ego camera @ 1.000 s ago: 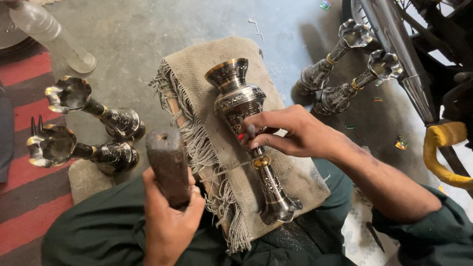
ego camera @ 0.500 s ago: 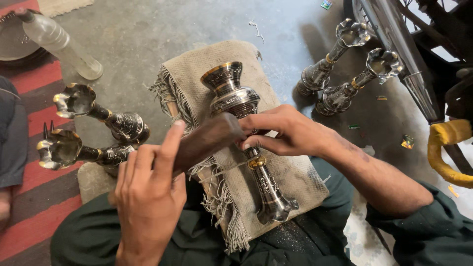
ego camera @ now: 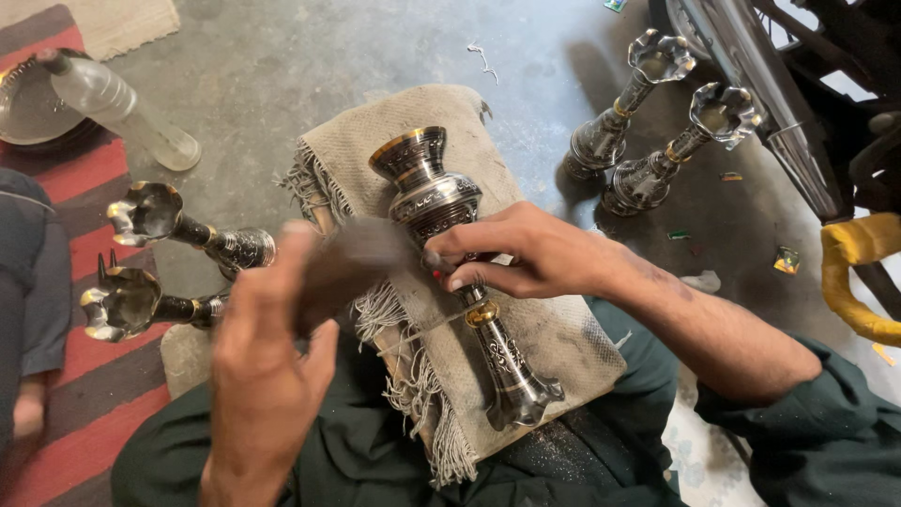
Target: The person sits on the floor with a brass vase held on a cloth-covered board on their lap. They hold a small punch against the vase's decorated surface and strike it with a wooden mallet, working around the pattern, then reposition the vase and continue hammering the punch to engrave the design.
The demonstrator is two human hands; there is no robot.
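Gripping a blurred dark hammer head (ego camera: 352, 268), the left hand (ego camera: 267, 376) hovers at nine o'clock of the engraved dark metal vase (ego camera: 450, 253), which the right hand (ego camera: 526, 253) pins on beige sackcloth (ego camera: 563, 338).

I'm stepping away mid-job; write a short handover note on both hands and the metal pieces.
Left hand: raised, gripping a blurred dark hammer-like tool.
Right hand: pinning the dark engraved metal stand with brass bands on the burlap-covered block, fingers at its middle, where a small tool may be hidden.
Two similar stands lie left, two stand upright right.
How far the engraving has got, and what remains, can't be judged.
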